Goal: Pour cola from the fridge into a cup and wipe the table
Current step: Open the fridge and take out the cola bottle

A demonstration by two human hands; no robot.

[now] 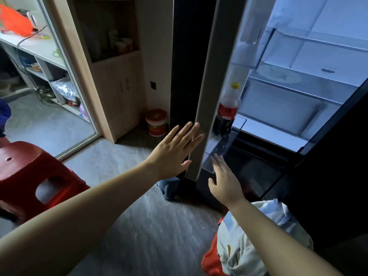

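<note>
The fridge stands open, its left door [209, 80] swung out edge-on toward me. A cola bottle [227, 112] with a yellow cap and red label stands upright in the door's lower clear bin [225, 148]. My left hand [175, 150] lies flat with fingers spread against the dark outer face of the door near its edge. My right hand [225, 182] hovers open just below the bin, palm down, holding nothing and apart from the bottle. The lit fridge interior [310, 62] shows bare shelves.
A red plastic stool [33, 176] stands at my left. A small red-and-white bucket [156, 122] sits on the floor by the wooden cabinet [115, 76]. A bundle of light cloth on something red [249, 242] lies on the floor near the fridge base.
</note>
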